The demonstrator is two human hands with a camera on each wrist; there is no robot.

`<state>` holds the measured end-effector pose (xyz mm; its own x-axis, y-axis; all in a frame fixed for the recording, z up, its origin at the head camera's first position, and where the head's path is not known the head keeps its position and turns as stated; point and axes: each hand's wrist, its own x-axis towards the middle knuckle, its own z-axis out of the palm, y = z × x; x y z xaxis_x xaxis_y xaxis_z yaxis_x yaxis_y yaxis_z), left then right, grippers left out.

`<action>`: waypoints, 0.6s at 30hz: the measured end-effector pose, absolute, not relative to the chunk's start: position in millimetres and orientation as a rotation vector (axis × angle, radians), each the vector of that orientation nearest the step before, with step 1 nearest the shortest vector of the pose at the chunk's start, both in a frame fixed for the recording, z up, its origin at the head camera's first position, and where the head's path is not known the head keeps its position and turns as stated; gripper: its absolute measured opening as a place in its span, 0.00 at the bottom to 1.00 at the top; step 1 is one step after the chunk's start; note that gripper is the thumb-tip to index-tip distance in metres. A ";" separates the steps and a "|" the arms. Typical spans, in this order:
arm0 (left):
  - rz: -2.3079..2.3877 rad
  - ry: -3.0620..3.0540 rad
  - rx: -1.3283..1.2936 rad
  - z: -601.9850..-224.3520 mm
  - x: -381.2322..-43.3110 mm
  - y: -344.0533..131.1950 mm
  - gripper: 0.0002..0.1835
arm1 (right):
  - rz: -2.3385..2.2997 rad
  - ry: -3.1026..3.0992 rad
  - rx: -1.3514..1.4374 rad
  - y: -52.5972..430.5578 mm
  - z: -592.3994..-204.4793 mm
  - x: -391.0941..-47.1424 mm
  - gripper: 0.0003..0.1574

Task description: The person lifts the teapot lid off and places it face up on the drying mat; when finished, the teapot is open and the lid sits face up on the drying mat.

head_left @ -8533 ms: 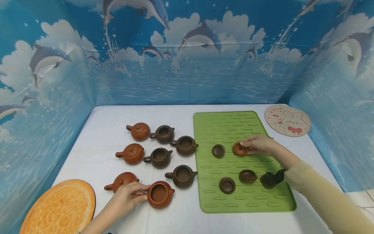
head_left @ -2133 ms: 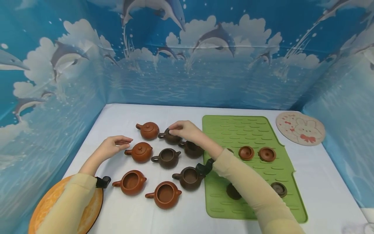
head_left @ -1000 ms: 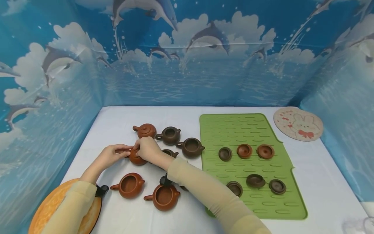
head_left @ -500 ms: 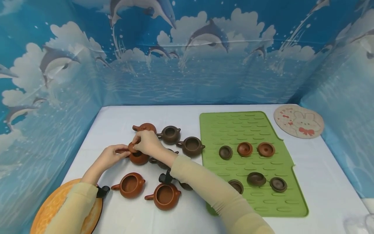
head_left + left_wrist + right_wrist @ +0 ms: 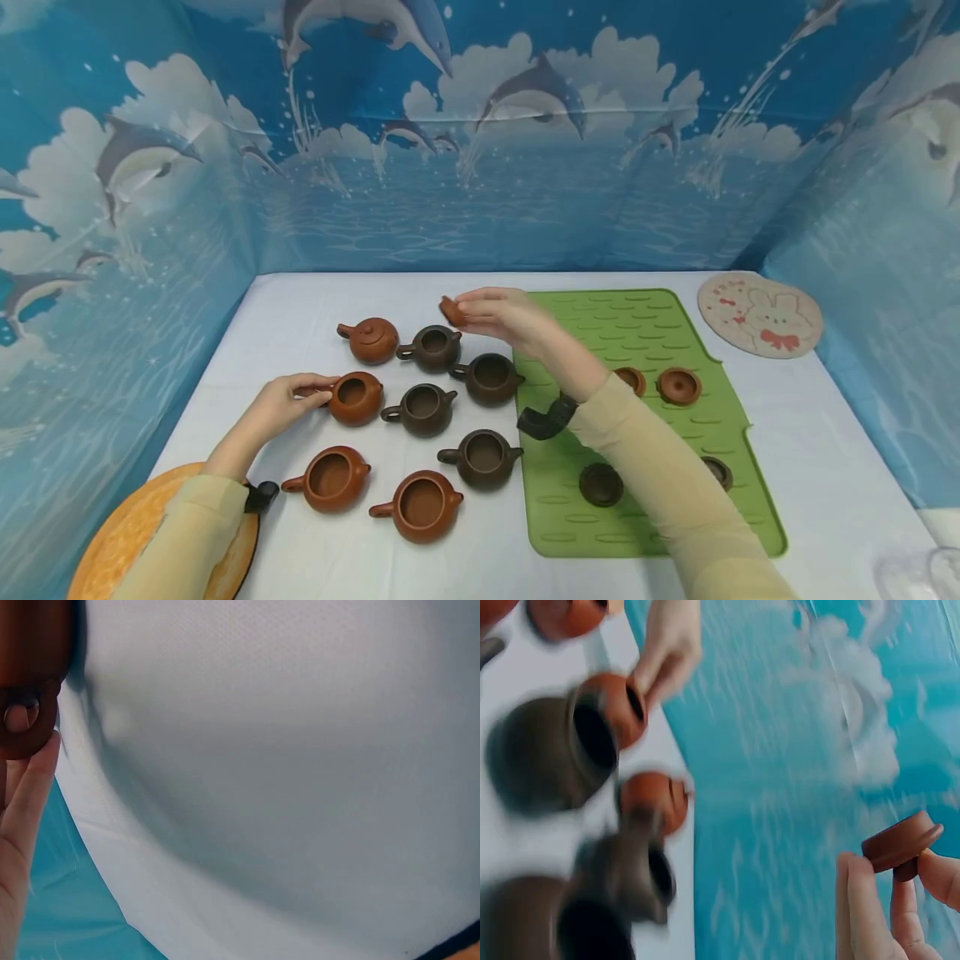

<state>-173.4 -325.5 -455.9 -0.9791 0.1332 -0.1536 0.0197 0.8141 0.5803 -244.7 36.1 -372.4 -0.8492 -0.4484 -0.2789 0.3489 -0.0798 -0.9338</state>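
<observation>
My left hand [image 5: 281, 408] holds the handle of a reddish-brown clay teapot [image 5: 356, 398], whose top is uncovered. The left wrist view shows fingertips at the ring-shaped handle [image 5: 37, 731]. Over the back of the table, my right hand [image 5: 510, 317] pinches a small reddish-brown teapot lid [image 5: 452, 312] in the air. In the right wrist view this lid [image 5: 900, 844] tilts, its knob [image 5: 905, 870] between thumb and fingers. One reddish-brown teapot [image 5: 372, 340] at the back left has its lid on.
Dark brown lidless teapots [image 5: 423, 408] stand in the middle, with lidless reddish ones [image 5: 422, 506] in front. On the right, a green mat [image 5: 607, 317] bears several lids [image 5: 678, 386]. An orange round mat [image 5: 168, 533] lies front left, a rabbit-print mat [image 5: 757, 315] back right.
My right hand has lifted the lid off the teapot at my left hand and carried it right and toward the back. My left hand has stayed at that teapot's handle.
</observation>
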 end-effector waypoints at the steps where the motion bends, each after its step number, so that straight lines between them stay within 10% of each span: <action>1: 0.894 2.812 0.120 -455.5 -173.2 -325.2 0.18 | -2.008 1.643 -0.093 50.4 -373.3 -247.0 0.26; 18: 0.887 2.814 0.132 -453.3 -172.4 -323.7 0.18 | -2.044 1.539 0.182 170.5 -422.6 -254.2 0.37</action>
<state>-172.4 -323.7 -453.3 -0.9785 0.1403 -0.1514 0.0281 0.8172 0.5757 -254.2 170.5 -422.6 -0.8292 -0.3558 -0.4310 0.5126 -0.1768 -0.8402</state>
